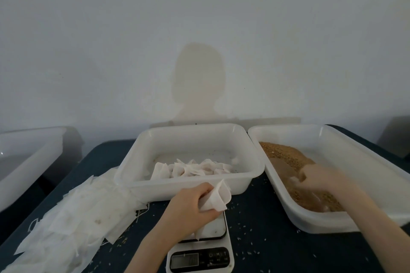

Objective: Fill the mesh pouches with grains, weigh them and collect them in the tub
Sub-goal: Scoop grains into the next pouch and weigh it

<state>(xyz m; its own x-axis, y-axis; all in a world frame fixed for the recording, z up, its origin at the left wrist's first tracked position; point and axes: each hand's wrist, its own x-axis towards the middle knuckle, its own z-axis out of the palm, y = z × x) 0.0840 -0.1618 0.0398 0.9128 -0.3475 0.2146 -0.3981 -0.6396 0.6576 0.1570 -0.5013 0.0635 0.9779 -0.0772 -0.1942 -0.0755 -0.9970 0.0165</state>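
My left hand (pixel 188 203) grips a white mesh pouch (pixel 218 197), its mouth spread open, just above the white kitchen scale (pixel 213 228). My right hand (pixel 319 180) is blurred and reaches down into the brown grains (pixel 286 157) in the right tub (pixel 355 146); whether it holds grains cannot be told. The middle tub (pixel 142 157) holds several filled white pouches (pixel 190 169). A heap of flat empty pouches (pixel 73 217) lies on the table to the left.
A third white tub (pixel 26 155) stands at the far left edge. Loose grains (pixel 250 224) are scattered on the dark blue table around the scale. The scale's display (pixel 185 259) faces me at the near edge. A pale wall rises behind the tubs.
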